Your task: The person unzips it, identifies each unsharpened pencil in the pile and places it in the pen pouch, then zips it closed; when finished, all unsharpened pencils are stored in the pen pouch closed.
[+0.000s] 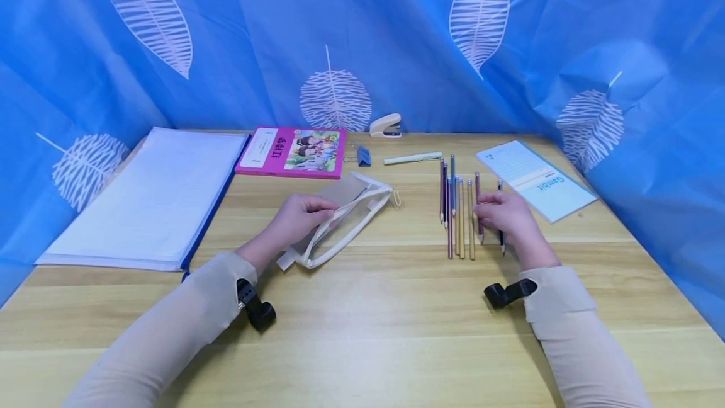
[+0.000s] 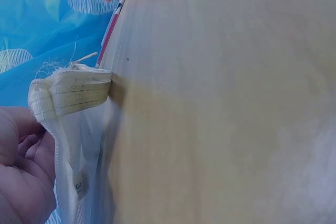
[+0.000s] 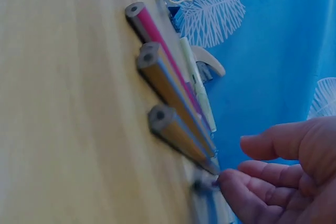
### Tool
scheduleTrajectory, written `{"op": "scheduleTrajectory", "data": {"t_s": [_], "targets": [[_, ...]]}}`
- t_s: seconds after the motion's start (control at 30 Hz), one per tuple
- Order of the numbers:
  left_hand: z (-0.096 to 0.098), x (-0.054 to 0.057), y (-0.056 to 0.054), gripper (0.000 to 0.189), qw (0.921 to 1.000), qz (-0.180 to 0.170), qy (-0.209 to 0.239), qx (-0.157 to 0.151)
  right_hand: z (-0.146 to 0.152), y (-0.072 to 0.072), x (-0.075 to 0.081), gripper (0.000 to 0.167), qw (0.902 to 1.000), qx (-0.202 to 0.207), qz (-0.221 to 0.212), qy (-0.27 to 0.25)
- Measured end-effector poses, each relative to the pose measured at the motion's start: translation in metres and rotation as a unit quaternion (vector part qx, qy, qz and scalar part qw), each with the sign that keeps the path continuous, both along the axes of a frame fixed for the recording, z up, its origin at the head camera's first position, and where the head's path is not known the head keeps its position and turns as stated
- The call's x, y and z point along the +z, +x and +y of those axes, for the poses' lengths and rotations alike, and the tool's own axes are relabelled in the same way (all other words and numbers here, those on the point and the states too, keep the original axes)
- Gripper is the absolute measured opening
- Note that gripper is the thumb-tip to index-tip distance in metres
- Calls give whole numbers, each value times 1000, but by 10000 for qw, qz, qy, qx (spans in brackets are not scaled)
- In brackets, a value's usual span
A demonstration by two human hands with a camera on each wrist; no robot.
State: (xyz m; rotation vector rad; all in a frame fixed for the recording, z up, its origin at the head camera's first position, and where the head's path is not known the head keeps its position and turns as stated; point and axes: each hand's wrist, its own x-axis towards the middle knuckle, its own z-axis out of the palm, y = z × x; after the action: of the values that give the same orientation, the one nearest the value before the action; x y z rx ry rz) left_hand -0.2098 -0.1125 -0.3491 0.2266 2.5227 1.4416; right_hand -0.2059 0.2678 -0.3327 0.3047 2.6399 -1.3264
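Observation:
A pale zip pencil case [image 1: 341,252] with see-through sides lies left of centre, its mouth spread open. My left hand [image 1: 297,219] pinches its near-left edge between thumb and fingers; the left wrist view shows the zipper end [image 2: 79,93] standing up beside that hand. To the right, several pencils lie roughly side by side, including gold ones [image 1: 471,225]. Over a purple pencil [image 1: 478,184] hovers or rests my right hand [image 1: 506,214]. In the right wrist view its thumb [image 3: 268,142] stands apart from the fingers, whose tips are near a blurred pencil end [image 3: 201,186].
Left lies a white zip folder [image 1: 147,200] with a blue edge. Along the back are a pink book [image 1: 294,153], a blue binder clip [image 1: 364,156], a white stapler [image 1: 386,126] and a pale green pen-like stick [image 1: 412,158]. A light-blue notepad [image 1: 535,178] lies at right.

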Motion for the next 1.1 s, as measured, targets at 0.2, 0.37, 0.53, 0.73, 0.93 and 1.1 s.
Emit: {"op": "scheduleTrajectory", "data": {"t_s": [0.2,0.37,0.53,0.73,0.93,1.1], "targets": [[-1,1,1,22,10000,85,7,-29,-6,4,2,46,9995,-116,120,272],[0,1,2,22,9999,114,2,-49,-10,6,-2,47,9996,-122,104,231],[0,1,2,22,10000,70,8,-60,-11,3,-6,50,9990,-106,237,353],[0,2,2,22,10000,13,18,-50,-10,-2,-11,50,9983,-5,310,491],[1,2,3,22,10000,-12,-3,-27,-9,-5,-13,51,9976,2,304,624],[1,3,3,22,10000,8,-81,-24,-6,-4,-12,52,9975,108,140,678]]}}
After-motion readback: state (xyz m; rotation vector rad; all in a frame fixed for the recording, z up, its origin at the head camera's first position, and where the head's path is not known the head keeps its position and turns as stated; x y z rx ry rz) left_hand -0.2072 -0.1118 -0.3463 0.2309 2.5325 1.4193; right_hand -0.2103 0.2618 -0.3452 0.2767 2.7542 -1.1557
